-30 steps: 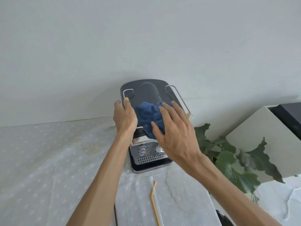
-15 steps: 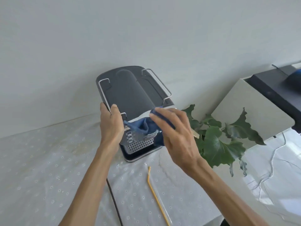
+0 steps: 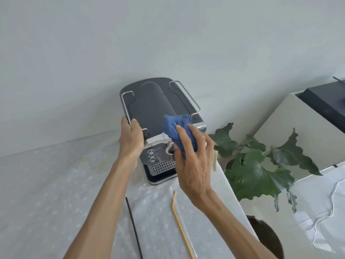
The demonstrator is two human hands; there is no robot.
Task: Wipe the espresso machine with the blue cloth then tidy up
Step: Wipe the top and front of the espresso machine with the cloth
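**Cloth at the machine's front right corner**

Your espresso machine (image 3: 155, 107) stands at the desk's (image 3: 46, 184) far edge, long axis running away from you. Your left hand (image 3: 130, 139) grips its left rail; your right hand (image 3: 194, 161), nearer, clutches the blue cloth (image 3: 175, 128) against its front top edge.

Right hand (image 3: 194, 165) and blue cloth (image 3: 177, 130) hide the espresso machine (image 3: 153, 107) front's right side — dial half-covered.
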